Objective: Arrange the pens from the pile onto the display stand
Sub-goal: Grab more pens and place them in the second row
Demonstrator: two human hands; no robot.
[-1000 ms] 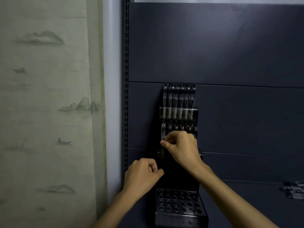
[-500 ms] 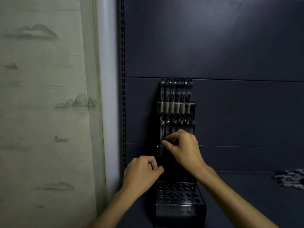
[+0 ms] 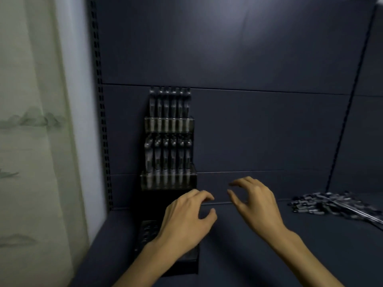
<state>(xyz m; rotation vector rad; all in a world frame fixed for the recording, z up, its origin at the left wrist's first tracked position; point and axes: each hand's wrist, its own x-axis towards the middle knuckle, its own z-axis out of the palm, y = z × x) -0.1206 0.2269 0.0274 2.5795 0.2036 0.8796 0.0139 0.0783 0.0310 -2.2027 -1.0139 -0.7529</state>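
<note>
A black tiered display stand (image 3: 169, 181) stands against the dark back panel, left of centre. Its top and middle tiers each hold a row of several pens (image 3: 169, 154). The lowest tier (image 3: 146, 233) shows bare holes and is partly hidden by my left hand. My left hand (image 3: 186, 218) hovers over that tier with loosely curled fingers, holding nothing. My right hand (image 3: 255, 197) floats to the right of the stand, fingers spread and relaxed, holding nothing. The pile of pens (image 3: 331, 205) lies on the shelf at the far right.
The dark shelf floor (image 3: 259, 255) stretches between the stand and the pile. A perforated upright (image 3: 101, 125) borders the shelf on the left, with a pale wall and a painted hanging (image 3: 31, 141) beyond it.
My right hand has let go of the pen in the middle tier and drawn back to the right. My left hand has opened. The view has swung right and the pile shows more fully.
</note>
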